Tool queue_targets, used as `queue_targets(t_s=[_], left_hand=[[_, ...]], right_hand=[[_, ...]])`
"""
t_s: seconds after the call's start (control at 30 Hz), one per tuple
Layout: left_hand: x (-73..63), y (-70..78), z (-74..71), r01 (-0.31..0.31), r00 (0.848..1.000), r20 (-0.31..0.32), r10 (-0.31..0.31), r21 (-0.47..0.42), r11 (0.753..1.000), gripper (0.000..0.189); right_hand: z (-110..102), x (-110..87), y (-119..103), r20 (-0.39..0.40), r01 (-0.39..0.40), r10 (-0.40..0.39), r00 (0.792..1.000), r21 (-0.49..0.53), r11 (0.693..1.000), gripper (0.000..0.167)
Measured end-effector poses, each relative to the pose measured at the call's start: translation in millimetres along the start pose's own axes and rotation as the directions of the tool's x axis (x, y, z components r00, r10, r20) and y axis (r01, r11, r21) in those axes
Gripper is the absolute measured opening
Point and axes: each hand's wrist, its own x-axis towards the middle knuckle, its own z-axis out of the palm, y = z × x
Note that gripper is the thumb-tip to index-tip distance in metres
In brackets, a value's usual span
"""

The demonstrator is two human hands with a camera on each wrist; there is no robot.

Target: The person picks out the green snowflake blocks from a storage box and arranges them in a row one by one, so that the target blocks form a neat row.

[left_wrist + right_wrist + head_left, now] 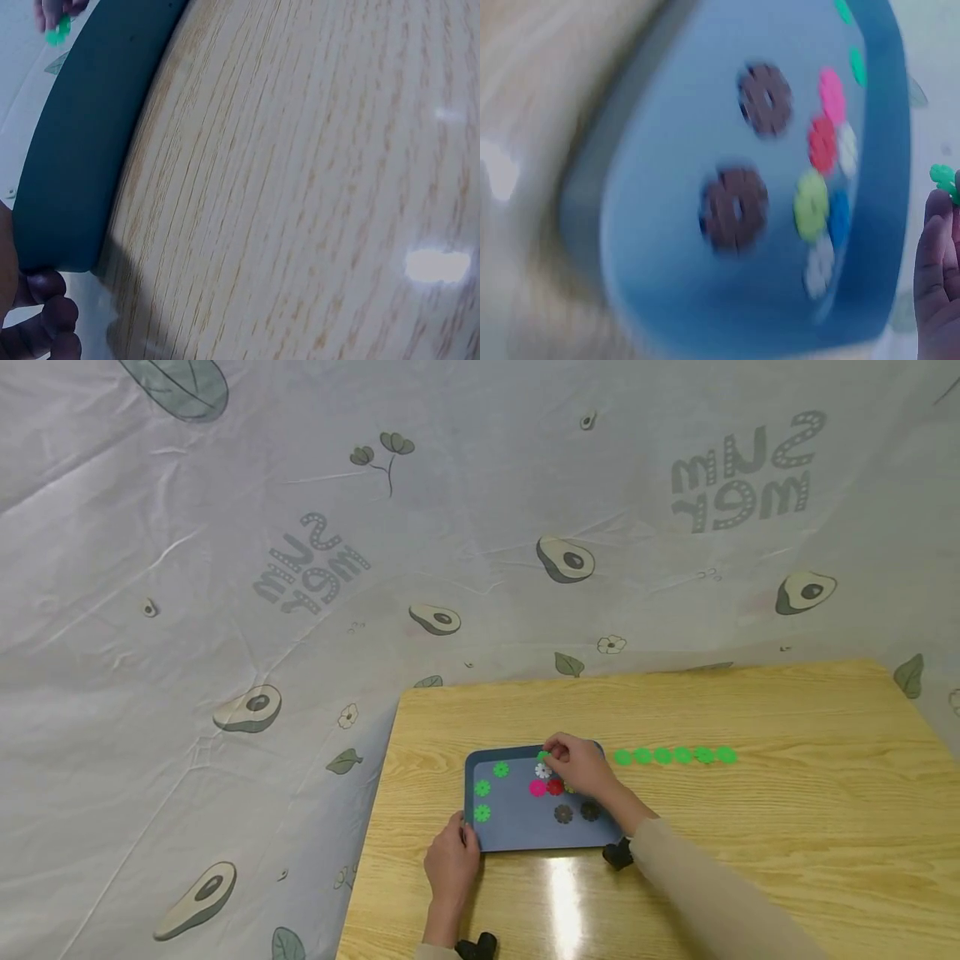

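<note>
A grey-blue tray (pixel 517 833) lies on the wooden table. At its front left corner my left hand (pixel 452 860) grips the edge, with curled fingers (pixel 56 311) against the corner in the left wrist view. Over the tray's back part, my right hand (pixel 587 770) pinches a green flower-shaped plastic disc (pixel 942 175) in its fingertips. Below that hand in the tray lie a white disc (pixel 542 771), a pink disc (pixel 537 788) and a red disc (pixel 555 787). A yellow-green disc (pixel 811 205) and a blue disc (pixel 839 217) show in the right wrist view.
Two brown discs (pixel 563 814) lie toward the tray's front right. Three green discs (pixel 482 787) are spread along its left side. To the right of the tray, several green discs (pixel 662 756) form a row on the table (pixel 787 827). Behind hangs a patterned curtain (pixel 480 510).
</note>
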Motion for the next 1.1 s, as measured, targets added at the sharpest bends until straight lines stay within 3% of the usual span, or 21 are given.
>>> queue_targets(t_s=[0.27, 0.7, 0.83, 1.1], left_hand=[[-0.4, 0.7, 0.7, 0.0, 1.0, 0.009, 0.0, -0.003, 1.0, 0.021], [-1.4, -0.9, -0.7, 0.03, 1.0, 0.01, -0.03, -0.011, 0.999, 0.023], [-2.6, 0.3, -1.4, 0.012, 1.0, -0.014, -0.012, -0.009, 1.0, 0.022], [-4.6, 4.5, 0.0, -0.023, 0.999, -0.045, 0.022, -0.008, 1.0, 0.021]], right_hand=[[-64.2, -12.3, 21.9, -0.111, -0.068, 0.068, 0.992, -0.001, 0.998, 0.019], [-168.3, -56.9, 97.1, -0.246, -0.182, 0.166, 0.955, -0.041, 0.983, 0.037], [-188.9, -75.4, 122.3, -0.276, -0.282, 0.26, 0.925, -0.043, 0.958, 0.045], [-209.1, -110.2, 156.8, -0.313, -0.466, 0.442, 0.84, -0.002, 0.885, 0.051]])
